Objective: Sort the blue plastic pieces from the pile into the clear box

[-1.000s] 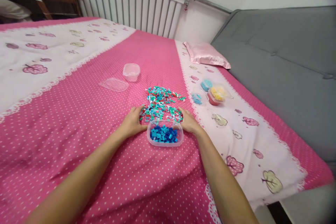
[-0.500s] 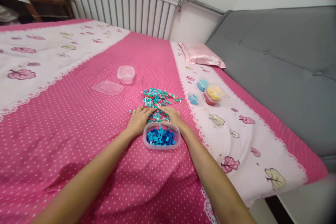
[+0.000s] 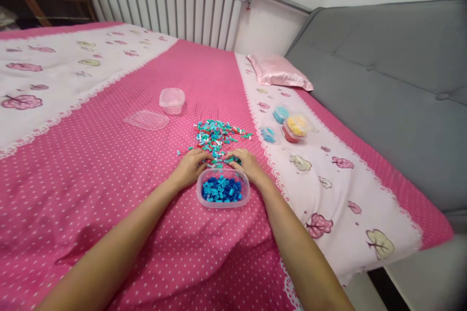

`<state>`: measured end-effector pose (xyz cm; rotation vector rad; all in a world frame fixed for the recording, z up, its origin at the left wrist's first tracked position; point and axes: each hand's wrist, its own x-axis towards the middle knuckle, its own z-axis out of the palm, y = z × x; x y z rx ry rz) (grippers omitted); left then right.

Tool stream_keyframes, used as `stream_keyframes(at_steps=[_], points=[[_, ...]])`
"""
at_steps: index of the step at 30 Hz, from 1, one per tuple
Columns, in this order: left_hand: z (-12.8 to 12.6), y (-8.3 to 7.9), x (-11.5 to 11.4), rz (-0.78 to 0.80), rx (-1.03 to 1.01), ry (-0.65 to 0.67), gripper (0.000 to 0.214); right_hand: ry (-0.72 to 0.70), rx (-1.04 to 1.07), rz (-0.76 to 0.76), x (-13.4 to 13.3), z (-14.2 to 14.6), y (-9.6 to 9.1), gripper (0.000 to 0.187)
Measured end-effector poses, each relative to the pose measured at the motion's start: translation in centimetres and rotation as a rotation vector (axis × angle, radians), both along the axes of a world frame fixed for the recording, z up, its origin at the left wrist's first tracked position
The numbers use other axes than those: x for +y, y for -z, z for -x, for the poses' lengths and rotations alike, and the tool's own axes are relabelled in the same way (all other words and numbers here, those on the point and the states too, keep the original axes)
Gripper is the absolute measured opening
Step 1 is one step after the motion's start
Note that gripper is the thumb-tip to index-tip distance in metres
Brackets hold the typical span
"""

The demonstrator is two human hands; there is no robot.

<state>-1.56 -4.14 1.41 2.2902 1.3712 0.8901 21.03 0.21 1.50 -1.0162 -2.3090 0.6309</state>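
Observation:
A loose pile of small plastic toy bricks (image 3: 215, 133) in teal, green, red and white lies on the bed. At its near left end my left hand (image 3: 191, 165) is curled, with some red and teal bricks between its fingers and thumb. Facing it from the right, my right hand (image 3: 245, 161) cups several green bricks in bent fingers. The hands are a small gap apart, with bricks lying between them. Just in front of them stands an open clear plastic container (image 3: 223, 204), holding blue and light-blue bricks.
A clear tub (image 3: 172, 101) and a flat clear lid (image 3: 147, 120) lie to the left, beyond the pile. Small containers of blue bricks (image 3: 268, 134) and of yellow bricks (image 3: 296, 125) stand right. A pink pillow (image 3: 279, 73) rests near the grey headboard (image 3: 383, 53).
My hands have drawn apart and slightly nearer the container. Their fingers, stretched over the bricks before, are now curled around some of them.

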Motion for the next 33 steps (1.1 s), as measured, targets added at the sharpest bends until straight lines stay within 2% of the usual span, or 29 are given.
stream_keyframes(at_steps=[3, 9, 13, 17, 21, 24, 29, 33], points=[[0.7, -0.4, -0.7, 0.04, -0.013, -0.104, 0.03, 0.082, -0.03, 0.01, 0.0, -1.1, -0.4, 0.024], [3.3, -1.0, -2.4, 0.063, 0.109, -0.274, 0.036, 0.2, -0.133, -0.011, 0.4, -2.8, -0.5, 0.027], [4.0, -1.2, -3.3, 0.079, 0.157, -0.289, 0.037, 0.218, -0.136, 0.02, 0.5, -3.8, -0.5, 0.032], [3.6, -1.4, -3.9, 0.043, 0.214, -0.303, 0.041, 0.232, -0.108, 0.058, 0.4, -3.9, -0.7, 0.037], [2.6, -1.4, -4.1, -0.001, 0.284, -0.219, 0.048, 0.093, 0.0, 0.008, 0.0, -2.3, -0.8, 0.033], [1.8, -1.3, -3.9, -0.027, 0.382, -0.115, 0.049, -0.002, -0.039, 0.028, -0.2, -0.5, -0.5, 0.034], [0.4, -1.1, -2.9, -0.04, 0.503, -0.054, 0.053, -0.006, -0.256, -0.004, -0.3, 1.8, 0.3, 0.041], [-0.2, -0.9, -2.0, -0.045, 0.558, 0.001, 0.057, -0.011, -0.307, -0.037, 0.0, 2.2, 0.8, 0.042]])
